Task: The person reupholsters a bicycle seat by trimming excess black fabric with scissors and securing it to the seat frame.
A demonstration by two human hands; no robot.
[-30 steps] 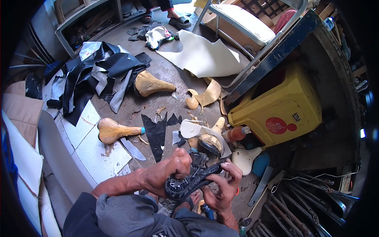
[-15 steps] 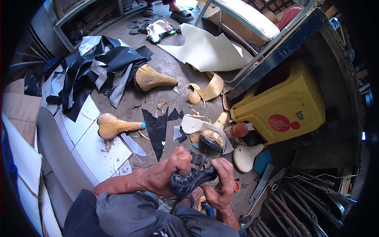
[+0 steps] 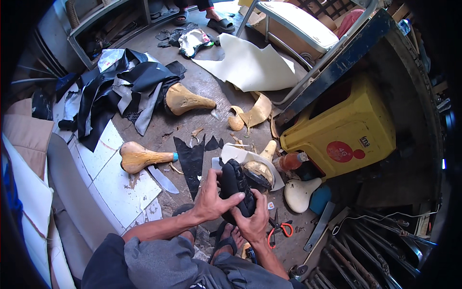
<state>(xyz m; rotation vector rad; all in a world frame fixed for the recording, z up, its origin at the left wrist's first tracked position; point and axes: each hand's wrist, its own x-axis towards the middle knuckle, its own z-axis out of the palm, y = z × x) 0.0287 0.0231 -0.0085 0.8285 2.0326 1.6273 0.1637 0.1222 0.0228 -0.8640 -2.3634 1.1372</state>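
Observation:
Both hands hold a black bicycle saddle (image 3: 233, 179) in front of my knees, with its long side running away from me. My left hand (image 3: 210, 198) grips its left side, thumb pressed across the top. My right hand (image 3: 254, 222) is closed round the near right part, and its thumb also rests on the black covering. Folds show along the saddle's right side. Just beyond it lie a white sheet piece (image 3: 232, 153) and a saddle with a pale underside (image 3: 258, 172). Orange-handled scissors (image 3: 280, 231) are on the floor beside my right hand.
Two tan foam saddles (image 3: 144, 156) lie ahead, one near a knife blade (image 3: 164, 180). Black material (image 3: 144, 77) is heaped at the far left. An orange bottle (image 3: 290, 161), a cream saddle (image 3: 301, 193) and a yellow stool (image 3: 341, 130) stand right. Metal tubes (image 3: 356, 250) fill the lower right.
The saddle has turned from crosswise to lengthwise and moved up, away from my lap. Both hands have shifted their grip on it. The orange-handled scissors show more fully now.

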